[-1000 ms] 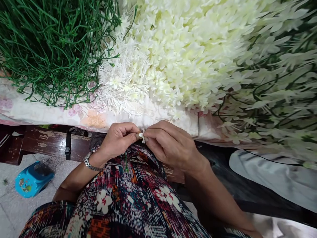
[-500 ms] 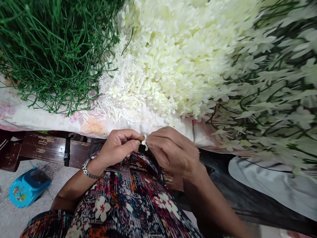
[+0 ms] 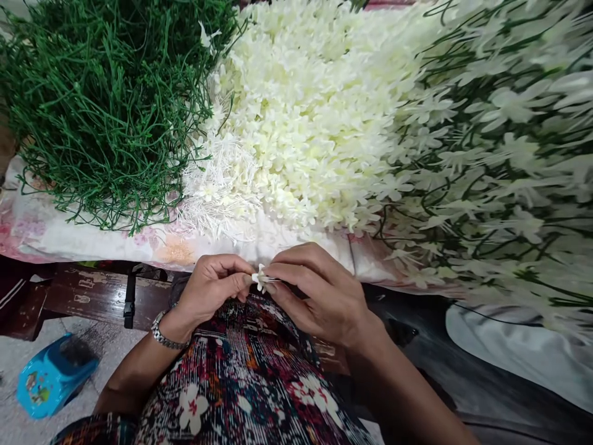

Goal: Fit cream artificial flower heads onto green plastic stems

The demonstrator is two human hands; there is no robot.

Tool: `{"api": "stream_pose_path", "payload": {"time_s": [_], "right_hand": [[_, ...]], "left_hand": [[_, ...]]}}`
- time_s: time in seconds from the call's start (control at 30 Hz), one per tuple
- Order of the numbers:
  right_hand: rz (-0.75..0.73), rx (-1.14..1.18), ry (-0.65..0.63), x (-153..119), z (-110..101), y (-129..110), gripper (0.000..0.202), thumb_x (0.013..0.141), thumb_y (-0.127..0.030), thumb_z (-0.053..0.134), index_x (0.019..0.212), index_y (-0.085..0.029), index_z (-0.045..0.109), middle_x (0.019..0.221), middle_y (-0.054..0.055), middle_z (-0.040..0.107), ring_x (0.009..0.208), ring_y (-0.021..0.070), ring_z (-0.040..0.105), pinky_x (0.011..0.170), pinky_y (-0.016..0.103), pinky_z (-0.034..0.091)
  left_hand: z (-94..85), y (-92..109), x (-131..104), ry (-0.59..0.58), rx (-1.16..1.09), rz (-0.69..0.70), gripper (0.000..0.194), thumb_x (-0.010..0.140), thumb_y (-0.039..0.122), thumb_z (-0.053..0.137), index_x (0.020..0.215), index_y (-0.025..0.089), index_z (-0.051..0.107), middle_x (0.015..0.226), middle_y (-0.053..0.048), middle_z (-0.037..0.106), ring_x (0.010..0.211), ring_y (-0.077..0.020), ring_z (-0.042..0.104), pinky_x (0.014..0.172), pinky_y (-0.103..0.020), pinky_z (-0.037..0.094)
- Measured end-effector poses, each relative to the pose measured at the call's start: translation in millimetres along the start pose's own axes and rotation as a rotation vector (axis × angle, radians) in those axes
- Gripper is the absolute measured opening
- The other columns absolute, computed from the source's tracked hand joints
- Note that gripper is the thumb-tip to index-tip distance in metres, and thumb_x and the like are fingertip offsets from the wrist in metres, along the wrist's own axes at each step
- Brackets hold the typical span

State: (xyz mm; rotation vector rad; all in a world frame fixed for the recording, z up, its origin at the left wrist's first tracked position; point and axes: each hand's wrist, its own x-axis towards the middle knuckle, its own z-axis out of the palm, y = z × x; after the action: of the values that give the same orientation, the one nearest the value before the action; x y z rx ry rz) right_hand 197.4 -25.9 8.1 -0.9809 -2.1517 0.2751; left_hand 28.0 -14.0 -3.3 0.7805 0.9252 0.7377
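Observation:
My left hand point(image 3: 210, 289) and my right hand point(image 3: 319, 295) meet over my lap, their fingertips pinched together on one small white artificial flower point(image 3: 260, 279). A thin stem shows between the right fingers. A metal watch point(image 3: 162, 334) sits on my left wrist. Just beyond my hands, on a cloth-covered surface point(image 3: 69, 232), lies a big heap of loose cream-white flower heads point(image 3: 306, 123). White spiky plastic centres point(image 3: 217, 185) lie at its left edge.
A pile of green plastic stems point(image 3: 102, 105) fills the far left. Finished sprays of white flowers on green stems point(image 3: 500, 154) lie at the right. A dark wooden frame edge point(image 3: 88, 296) runs below the cloth. A blue toy-like object point(image 3: 50, 374) sits on the floor.
My hands have stayed together on the flower and worked it a little; the flower now sits slightly lower and further left. The view has tilted, showing more of the piles.

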Motion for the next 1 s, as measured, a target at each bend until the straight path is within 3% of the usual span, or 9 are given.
{"api": "stream_pose_path", "payload": {"time_s": [0.23,0.4,0.53,0.67,0.87,1.0], "right_hand": [[0.035,0.052,0.024,2,3,-3,0.022,0.069,-0.007,0.057,0.091,-0.014,0.055,0.078,0.004,0.056,0.072,0.0121,0.051,0.063,0.027,0.046],[0.072,0.051,-0.012,1,6,-3,0.014,0.072,-0.006,0.053,0.085,-0.013,0.054,0.074,0.005,0.056,0.07,0.0115,0.05,0.062,0.025,0.045],[0.124,0.076,-0.057,2,5,-5,0.01,0.074,-0.006,0.05,0.082,-0.012,0.053,0.071,0.004,0.054,0.068,0.0106,0.049,0.06,0.024,0.045],[0.161,0.065,-0.007,4,5,-3,0.009,0.076,-0.007,0.047,0.081,-0.014,0.05,0.07,0.003,0.052,0.068,0.0101,0.048,0.06,0.023,0.044],[0.189,-0.015,0.076,3,1,2,0.009,0.076,-0.007,0.046,0.081,-0.014,0.049,0.07,0.003,0.052,0.068,0.0107,0.047,0.059,0.024,0.045],[0.22,-0.042,0.048,0,-8,1,0.006,0.077,-0.009,0.048,0.079,-0.014,0.05,0.068,0.003,0.052,0.067,0.0104,0.047,0.059,0.023,0.044]], "left_hand": [[0.2,-5,-1,0.061,0.038,0.116,0.016,0.064,0.028,0.066,0.067,0.013,0.062,0.047,0.003,0.053,0.041,-0.0054,0.048,0.04,-0.016,0.036],[-0.2,-11,0,0.052,0.112,0.14,0.016,0.068,0.029,0.062,0.07,0.013,0.061,0.049,0.004,0.049,0.038,-0.0036,0.04,0.037,-0.016,0.034],[2.5,-7,1,0.089,0.328,0.293,0.01,0.072,0.021,0.058,0.067,0.013,0.061,0.055,0.002,0.05,0.048,-0.0052,0.041,0.045,-0.017,0.033],[8.9,-2,4,0.102,0.481,0.432,0.011,0.075,0.016,0.053,0.067,0.013,0.059,0.058,0.001,0.051,0.055,-0.0078,0.043,0.052,-0.019,0.035],[19.9,-10,17,0.1,0.358,0.393,0.012,0.077,0.017,0.052,0.066,0.014,0.056,0.058,0.002,0.046,0.055,-0.0074,0.04,0.052,-0.019,0.032],[21.7,-13,21,-0.018,0.214,0.291,0.012,0.078,0.02,0.053,0.069,0.015,0.056,0.055,0.004,0.042,0.051,-0.0052,0.034,0.049,-0.018,0.028]]}}
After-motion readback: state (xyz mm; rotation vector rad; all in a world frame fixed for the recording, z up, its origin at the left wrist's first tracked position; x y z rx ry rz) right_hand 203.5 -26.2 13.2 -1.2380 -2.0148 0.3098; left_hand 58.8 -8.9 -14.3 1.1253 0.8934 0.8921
